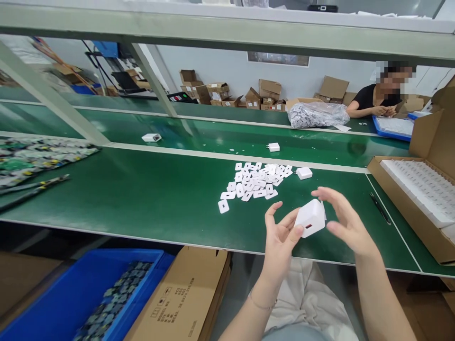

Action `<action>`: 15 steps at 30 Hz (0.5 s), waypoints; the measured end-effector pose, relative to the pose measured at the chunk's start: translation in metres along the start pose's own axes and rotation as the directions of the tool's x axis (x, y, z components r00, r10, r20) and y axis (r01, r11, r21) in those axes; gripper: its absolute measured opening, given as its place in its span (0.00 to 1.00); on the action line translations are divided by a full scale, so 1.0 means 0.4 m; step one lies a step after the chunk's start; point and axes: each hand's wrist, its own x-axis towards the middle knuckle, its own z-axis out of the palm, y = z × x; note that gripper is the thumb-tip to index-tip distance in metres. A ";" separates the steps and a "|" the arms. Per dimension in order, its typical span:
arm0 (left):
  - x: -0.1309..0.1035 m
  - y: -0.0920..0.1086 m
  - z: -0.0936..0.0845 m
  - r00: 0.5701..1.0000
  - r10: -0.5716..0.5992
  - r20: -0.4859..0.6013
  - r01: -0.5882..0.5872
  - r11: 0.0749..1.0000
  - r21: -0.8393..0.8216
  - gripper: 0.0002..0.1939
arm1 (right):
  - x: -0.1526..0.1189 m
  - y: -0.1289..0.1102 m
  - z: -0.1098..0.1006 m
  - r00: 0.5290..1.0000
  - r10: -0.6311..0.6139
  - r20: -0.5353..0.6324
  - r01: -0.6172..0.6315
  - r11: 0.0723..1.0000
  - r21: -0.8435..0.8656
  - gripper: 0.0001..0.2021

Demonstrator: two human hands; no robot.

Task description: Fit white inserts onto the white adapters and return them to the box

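My left hand (280,232) grips a white USB charger (310,219) between thumb and fingers, its port face turned toward me. Beside the charger's right end is my right hand (343,220), fingers apart and curved; whether a fingertip touches the charger I cannot tell. Beyond my hands, a loose pile of small white cover plates (252,182) with slots lies on the green bench (142,194). Another white charger (304,173) rests at the pile's right side.
An open carton (408,208) of white chargers stands at right, with black tweezers (379,208) beside it. More chargers (273,147) lie on the belt. Circuit boards and pliers (35,189) are at left. Below is a blue bin (88,274). A person (384,94) sits opposite.
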 end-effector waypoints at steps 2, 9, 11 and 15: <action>0.009 0.004 -0.008 0.993 -0.110 0.048 0.113 0.992 -0.053 0.37 | -0.024 0.016 -0.017 0.995 0.043 0.086 -0.045 0.999 0.024 0.21; 0.096 0.030 -0.006 0.977 0.213 -0.025 -0.202 0.954 0.219 0.31 | -0.061 0.018 0.002 0.994 0.033 0.102 -0.030 0.999 -0.029 0.12; 0.110 0.040 0.011 0.962 0.274 -0.023 -0.266 0.950 0.163 0.31 | -0.069 0.019 0.028 0.996 0.040 0.083 -0.043 0.998 0.041 0.12; 0.109 0.042 0.040 0.959 0.254 -0.123 -0.256 0.967 0.001 0.31 | -0.086 0.026 0.067 0.996 0.093 -0.004 -0.092 0.983 0.158 0.13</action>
